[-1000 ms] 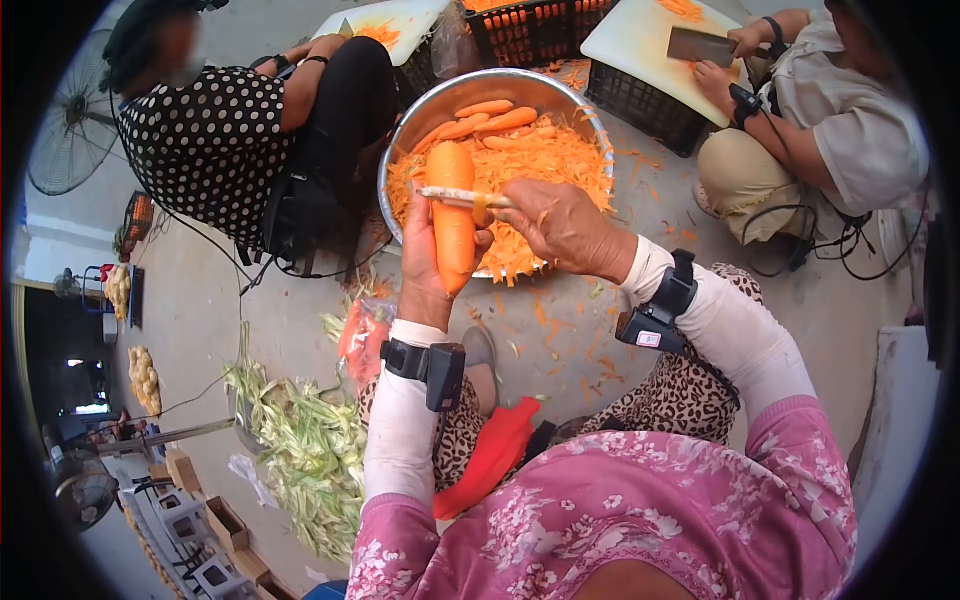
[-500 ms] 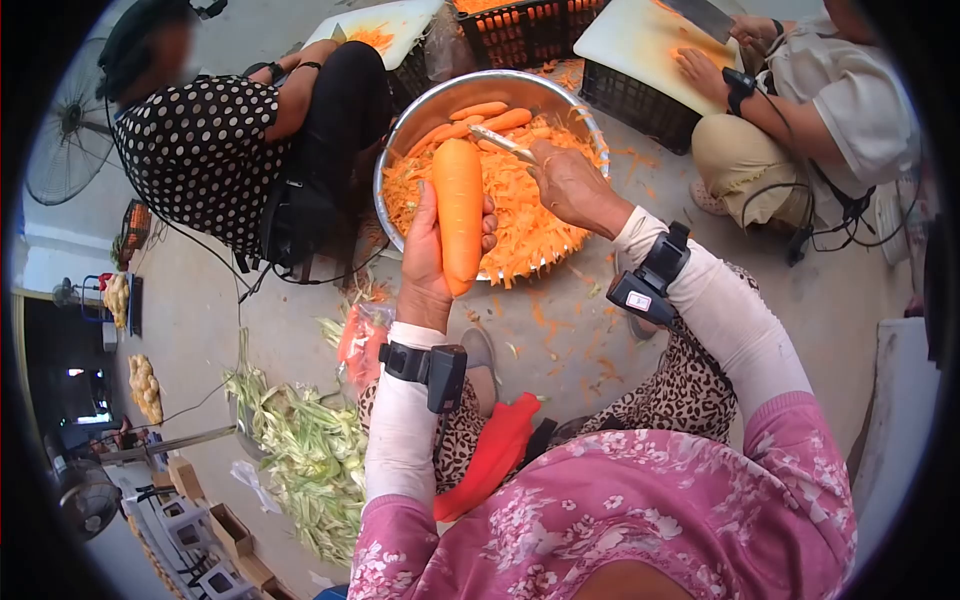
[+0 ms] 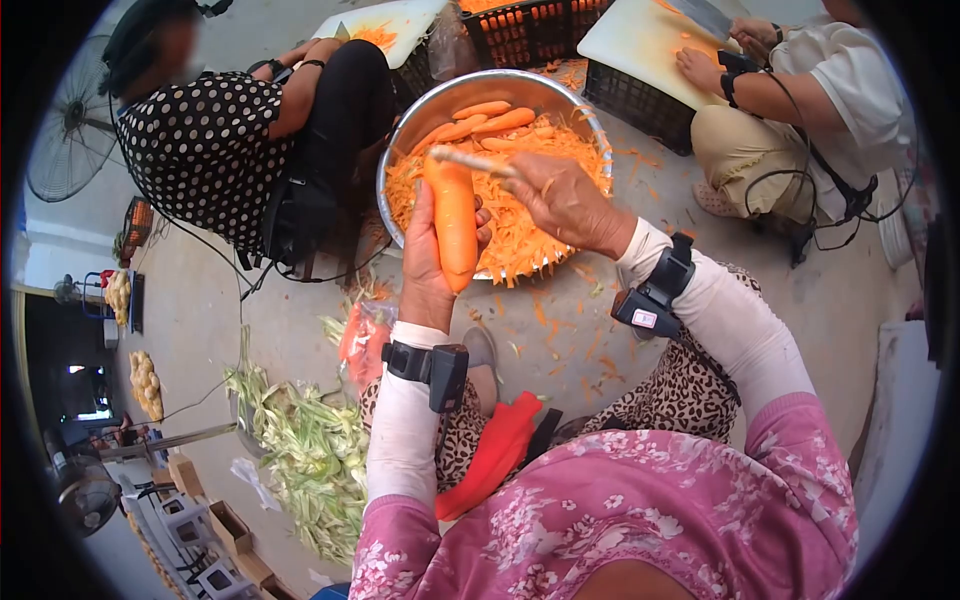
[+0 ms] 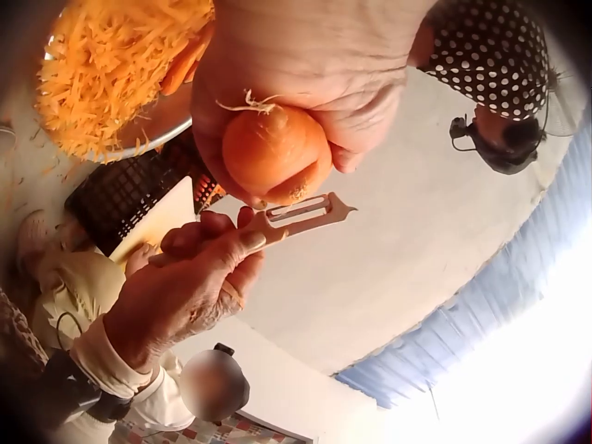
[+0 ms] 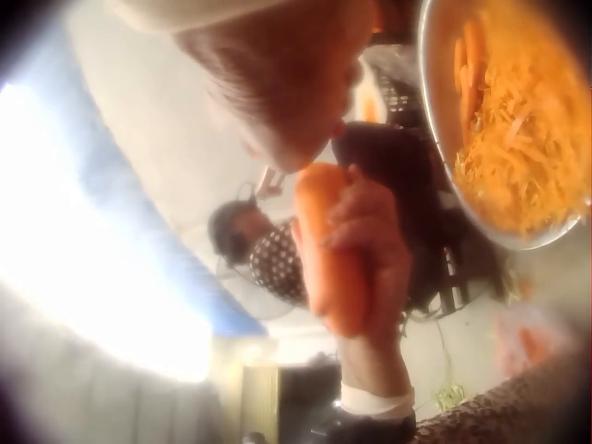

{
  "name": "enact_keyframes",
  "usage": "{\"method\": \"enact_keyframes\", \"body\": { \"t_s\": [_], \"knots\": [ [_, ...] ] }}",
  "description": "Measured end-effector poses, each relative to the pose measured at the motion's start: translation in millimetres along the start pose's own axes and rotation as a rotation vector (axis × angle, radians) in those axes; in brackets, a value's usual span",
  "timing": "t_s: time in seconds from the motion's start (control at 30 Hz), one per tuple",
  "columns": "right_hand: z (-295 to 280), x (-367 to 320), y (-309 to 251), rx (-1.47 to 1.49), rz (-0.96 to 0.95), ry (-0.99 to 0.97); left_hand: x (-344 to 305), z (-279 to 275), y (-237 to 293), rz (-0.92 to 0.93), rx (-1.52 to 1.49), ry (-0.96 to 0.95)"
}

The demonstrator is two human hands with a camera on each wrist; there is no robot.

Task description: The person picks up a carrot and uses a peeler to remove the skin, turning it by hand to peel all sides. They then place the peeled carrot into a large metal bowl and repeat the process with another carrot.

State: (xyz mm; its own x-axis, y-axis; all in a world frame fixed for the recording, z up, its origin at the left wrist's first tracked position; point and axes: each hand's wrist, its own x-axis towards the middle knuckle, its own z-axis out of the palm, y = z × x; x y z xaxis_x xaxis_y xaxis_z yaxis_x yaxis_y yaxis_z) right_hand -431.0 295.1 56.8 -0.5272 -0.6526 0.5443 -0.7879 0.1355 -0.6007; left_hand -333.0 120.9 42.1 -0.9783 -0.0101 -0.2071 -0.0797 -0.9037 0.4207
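Observation:
My left hand (image 3: 427, 256) grips a thick orange carrot (image 3: 457, 225), held upright over the near rim of a metal basin (image 3: 391, 228). In the left wrist view the carrot's root tip (image 4: 275, 153) pokes out of the fist. My right hand (image 3: 568, 205) holds a pale vegetable peeler (image 3: 472, 161) by its handle, with its head at the carrot's top end. The peeler's slotted frame (image 4: 307, 215) shows plainly in the left wrist view. Orange peel strips (image 3: 540, 235) heap in the basin, with several whole carrots (image 3: 505, 121) at its far side.
Two people sit across from me, one at the left in a dotted top (image 3: 205, 140), one at the right with a knife (image 3: 702, 18) at a white board (image 3: 640, 50) on a black crate (image 3: 640, 108). Corn husks (image 3: 310, 470) lie at left; a red cloth (image 3: 492, 455) lies by my legs.
The peeler was across the carrot's middle, then lifted off beyond its top to the right, and is now back at the top end. My left hand keeps its hold on the carrot.

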Motion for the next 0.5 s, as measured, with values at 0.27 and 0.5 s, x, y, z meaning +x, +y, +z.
{"method": "enact_keyframes", "body": {
  "t_s": [0.27, 0.5],
  "knots": [
    [0, 2, 1, -0.067, 0.056, -0.037, -6, -3, 0, -0.028, 0.027, -0.034],
    [-3, 5, 25, -0.218, 0.354, -0.124, -13, 14, 1, -0.017, 0.095, -0.185]
  ]
}}
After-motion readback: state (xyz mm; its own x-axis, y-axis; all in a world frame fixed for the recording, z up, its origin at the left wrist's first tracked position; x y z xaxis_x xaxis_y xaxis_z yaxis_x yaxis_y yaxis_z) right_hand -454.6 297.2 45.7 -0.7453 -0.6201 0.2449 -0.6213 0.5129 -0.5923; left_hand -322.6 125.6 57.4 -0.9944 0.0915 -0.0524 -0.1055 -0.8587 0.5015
